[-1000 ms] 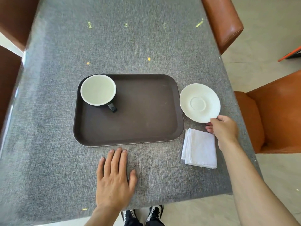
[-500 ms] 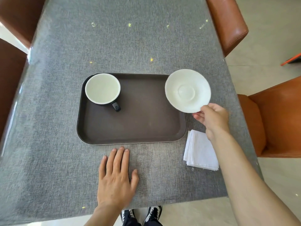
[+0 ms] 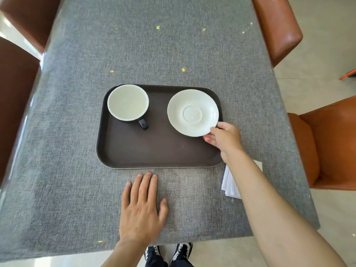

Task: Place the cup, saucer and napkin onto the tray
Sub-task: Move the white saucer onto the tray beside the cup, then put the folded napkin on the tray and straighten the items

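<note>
While right hand (image 3: 224, 138) fingers pinch saucer (image 3: 193, 112) rim over tray (image 3: 154, 151), left hand (image 3: 141, 211) flat, splayed, empty.

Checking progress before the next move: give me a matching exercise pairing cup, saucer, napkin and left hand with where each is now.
Things:
1. cup
2. saucer
3. napkin
4. left hand

Places:
A. flat on the table, nearer than the tray
B. tray's far left corner
C. off the tray, partly under the right forearm
D. over the tray's right side, rim held by the right hand

Pairs: 1-B, 2-D, 3-C, 4-A
</note>
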